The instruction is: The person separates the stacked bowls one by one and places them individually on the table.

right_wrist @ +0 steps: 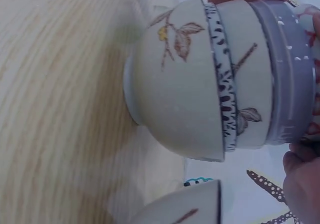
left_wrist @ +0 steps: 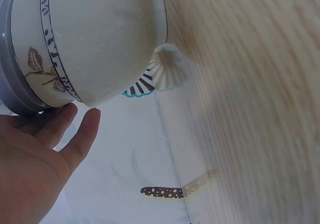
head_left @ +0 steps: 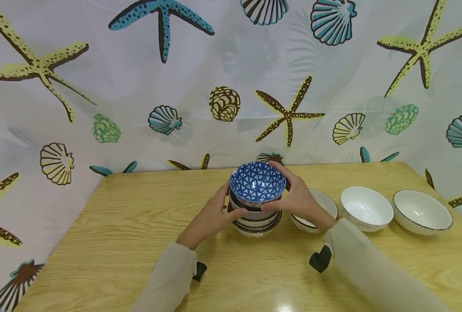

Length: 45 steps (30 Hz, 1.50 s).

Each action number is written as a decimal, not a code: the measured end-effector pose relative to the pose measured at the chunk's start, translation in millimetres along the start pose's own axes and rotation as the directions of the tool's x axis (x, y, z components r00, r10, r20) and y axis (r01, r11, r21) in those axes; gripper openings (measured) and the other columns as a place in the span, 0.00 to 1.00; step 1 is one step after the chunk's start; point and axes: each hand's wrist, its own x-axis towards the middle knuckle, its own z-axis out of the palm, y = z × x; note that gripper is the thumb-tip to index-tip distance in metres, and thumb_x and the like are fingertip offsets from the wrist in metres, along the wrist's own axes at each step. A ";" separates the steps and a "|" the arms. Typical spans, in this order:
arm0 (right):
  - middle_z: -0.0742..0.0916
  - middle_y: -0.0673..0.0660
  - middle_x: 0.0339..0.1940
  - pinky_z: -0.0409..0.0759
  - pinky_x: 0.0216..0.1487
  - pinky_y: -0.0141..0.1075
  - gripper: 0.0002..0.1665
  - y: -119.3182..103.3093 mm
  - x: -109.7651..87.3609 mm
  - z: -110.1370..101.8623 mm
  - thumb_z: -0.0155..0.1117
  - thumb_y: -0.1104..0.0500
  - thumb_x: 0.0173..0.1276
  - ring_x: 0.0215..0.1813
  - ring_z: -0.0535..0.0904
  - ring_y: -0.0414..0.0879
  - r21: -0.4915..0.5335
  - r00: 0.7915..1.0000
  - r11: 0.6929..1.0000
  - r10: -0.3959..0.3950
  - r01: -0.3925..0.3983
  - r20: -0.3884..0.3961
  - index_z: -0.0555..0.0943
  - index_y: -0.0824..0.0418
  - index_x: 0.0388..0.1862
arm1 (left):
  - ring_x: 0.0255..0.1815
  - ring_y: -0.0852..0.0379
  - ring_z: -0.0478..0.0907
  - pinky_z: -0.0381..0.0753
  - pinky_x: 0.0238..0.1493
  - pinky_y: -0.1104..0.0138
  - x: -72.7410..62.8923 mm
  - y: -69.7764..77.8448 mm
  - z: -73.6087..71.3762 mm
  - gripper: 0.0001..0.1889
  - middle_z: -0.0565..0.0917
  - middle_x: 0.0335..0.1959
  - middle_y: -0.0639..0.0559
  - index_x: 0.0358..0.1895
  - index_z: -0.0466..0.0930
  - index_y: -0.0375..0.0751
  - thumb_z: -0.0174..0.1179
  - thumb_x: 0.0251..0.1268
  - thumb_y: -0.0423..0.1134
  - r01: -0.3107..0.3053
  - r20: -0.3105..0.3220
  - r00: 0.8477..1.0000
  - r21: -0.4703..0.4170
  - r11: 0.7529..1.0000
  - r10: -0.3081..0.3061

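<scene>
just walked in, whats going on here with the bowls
A person's right hand grips a blue-patterned bowl at the top of a stack of bowls on a wooden table, while the left hand is at the stack's left side. Whether the top bowl sits fully in the grey bowl below is hard to tell. Three more bowls stand in a row to the right.

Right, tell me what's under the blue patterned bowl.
Under the blue patterned bowl is a grey bowl, then cream bowls with leaf designs, down to the table. The insides of those cream bowls and the patch of table beneath are covered.
</scene>
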 end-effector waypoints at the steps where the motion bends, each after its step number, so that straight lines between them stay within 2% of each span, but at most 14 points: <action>1: 0.64 0.63 0.73 0.68 0.66 0.53 0.60 -1.6 0.4 -1.5 0.79 0.65 0.46 0.71 0.64 0.61 0.005 1.000 1.000 -0.001 0.001 -0.007 0.56 0.58 0.75 | 0.76 0.45 0.53 0.66 0.66 0.45 0.1 0.2 -0.2 0.51 0.50 0.77 0.49 0.77 0.37 0.53 0.59 0.60 0.62 0.000 -0.002 1.000 0.004 1.000 0.000; 11: 0.63 0.62 0.74 0.68 0.66 0.52 0.61 -17.0 -4.3 -13.3 0.78 0.68 0.45 0.72 0.63 0.59 0.030 1.000 1.000 -0.009 0.010 -0.025 0.54 0.61 0.76 | 0.75 0.43 0.53 0.67 0.65 0.46 -2.3 -0.6 -3.8 0.52 0.49 0.77 0.46 0.77 0.39 0.48 0.59 0.58 0.65 0.014 -0.008 1.000 0.034 0.999 -0.014; 20: 0.62 0.61 0.75 0.68 0.66 0.49 0.62 -26.5 -16.9 -22.4 0.78 0.70 0.43 0.71 0.63 0.60 0.039 1.000 0.999 -0.013 0.014 -0.024 0.55 0.58 0.76 | 0.75 0.43 0.54 0.67 0.65 0.46 -2.8 -1.2 -4.5 0.51 0.50 0.77 0.46 0.77 0.40 0.47 0.59 0.59 0.63 0.022 -0.014 1.000 0.039 0.999 -0.021; 29: 0.60 0.63 0.75 0.69 0.64 0.32 0.62 -34.4 -38.5 -25.1 0.80 0.67 0.44 0.73 0.59 0.62 0.065 0.999 0.997 -0.051 0.052 -0.011 0.54 0.64 0.75 | 0.73 0.43 0.57 0.69 0.64 0.47 -4.1 0.3 -5.1 0.52 0.51 0.77 0.44 0.77 0.40 0.46 0.58 0.58 0.66 0.017 -0.013 1.000 0.071 0.997 -0.016; 39: 0.60 0.66 0.74 0.72 0.59 0.26 0.63 -40.5 -63.3 -23.8 0.80 0.69 0.42 0.71 0.60 0.64 0.110 0.995 0.988 -0.105 0.104 0.002 0.54 0.66 0.75 | 0.74 0.42 0.55 0.68 0.64 0.46 -4.7 4.4 -4.9 0.52 0.51 0.77 0.44 0.77 0.39 0.46 0.58 0.58 0.65 0.014 -0.016 1.000 0.068 0.998 -0.013; 42: 0.61 0.69 0.73 0.72 0.59 0.26 0.63 -40.0 -73.1 -21.8 0.80 0.68 0.42 0.70 0.63 0.58 0.103 0.991 0.986 -0.134 0.133 0.008 0.54 0.68 0.74 | 0.75 0.42 0.54 0.68 0.64 0.46 -4.2 4.1 -2.6 0.53 0.50 0.77 0.43 0.77 0.39 0.46 0.58 0.58 0.66 0.016 -0.013 1.000 0.072 0.997 -0.015; 45: 0.61 0.71 0.72 0.73 0.59 0.27 0.62 -38.2 -81.4 -18.3 0.80 0.67 0.43 0.68 0.66 0.45 0.102 0.987 0.983 -0.158 0.156 0.012 0.54 0.68 0.74 | 0.74 0.41 0.55 0.69 0.64 0.46 -4.5 3.3 -0.9 0.53 0.50 0.77 0.44 0.77 0.39 0.45 0.58 0.58 0.65 0.023 -0.014 1.000 0.058 0.998 -0.023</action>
